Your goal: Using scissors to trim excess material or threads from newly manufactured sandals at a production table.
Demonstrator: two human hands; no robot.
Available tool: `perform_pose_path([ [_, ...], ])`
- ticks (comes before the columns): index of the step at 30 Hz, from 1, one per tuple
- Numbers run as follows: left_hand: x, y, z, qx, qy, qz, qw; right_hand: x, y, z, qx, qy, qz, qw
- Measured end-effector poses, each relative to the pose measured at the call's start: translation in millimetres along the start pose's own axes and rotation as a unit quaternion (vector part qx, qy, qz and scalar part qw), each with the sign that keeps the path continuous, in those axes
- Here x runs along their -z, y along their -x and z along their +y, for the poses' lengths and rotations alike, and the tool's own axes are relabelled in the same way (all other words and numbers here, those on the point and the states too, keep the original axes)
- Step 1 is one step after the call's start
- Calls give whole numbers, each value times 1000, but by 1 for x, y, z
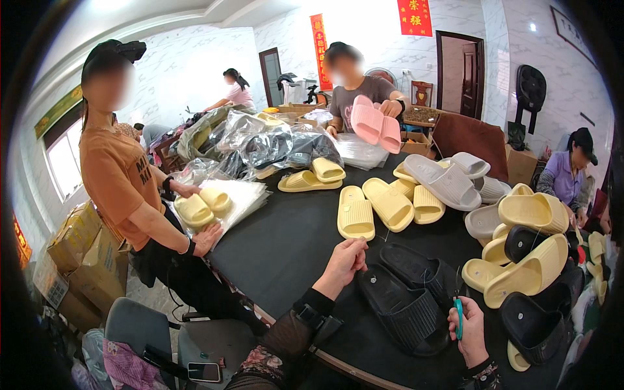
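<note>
My left hand [348, 265] is closed in a pinch over the black table, between a yellow slide slipper [356, 214] and a black slide slipper [406, 312]. Whatever its fingertips hold is too small to make out. In my right hand [471, 331] is a pair of scissors [459, 317] with teal handles, its dark blades pointing away from me beside the black slipper. A second black slipper [416, 268] lies just beyond the first. Another yellow slipper [389, 205] rests to the right of the first yellow one, with a thin thread near their ends.
Yellow, grey and black slippers crowd the right, including a grey slipper [445, 185]. Across the table a person holds pink slippers [376, 123]. On the left, another person handles yellow slippers [203, 207] over plastic sheets [244, 201]. Bagged goods [260, 140] pile up behind.
</note>
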State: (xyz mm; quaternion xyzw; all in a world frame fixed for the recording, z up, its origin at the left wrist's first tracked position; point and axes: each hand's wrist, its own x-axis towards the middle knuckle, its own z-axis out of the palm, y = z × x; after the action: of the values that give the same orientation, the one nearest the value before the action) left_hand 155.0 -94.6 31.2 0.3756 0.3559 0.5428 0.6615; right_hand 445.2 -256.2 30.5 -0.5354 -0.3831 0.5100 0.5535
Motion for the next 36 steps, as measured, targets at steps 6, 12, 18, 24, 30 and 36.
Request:
perform_pose_path([
  [6,0,4,1,-4,5,0,1000,0,1,-1,6,3,-9,1000],
  [12,2,7,0,-5,13,-5,1000,-1,7,-1,11,-2,-9,1000],
  [18,-2,3,-3,-34,-25,8,999,1,7,-1,30,41,-3,999],
  [24,-15,10,2,-50,-213,-51,974,4,-7,9,138,137,20,981],
  [30,-62,30,-1,4,-384,-181,905,8,-11,8,122,110,13,986],
  [36,-80,49,-9,34,-407,-306,860,4,-7,15,154,159,30,975],
])
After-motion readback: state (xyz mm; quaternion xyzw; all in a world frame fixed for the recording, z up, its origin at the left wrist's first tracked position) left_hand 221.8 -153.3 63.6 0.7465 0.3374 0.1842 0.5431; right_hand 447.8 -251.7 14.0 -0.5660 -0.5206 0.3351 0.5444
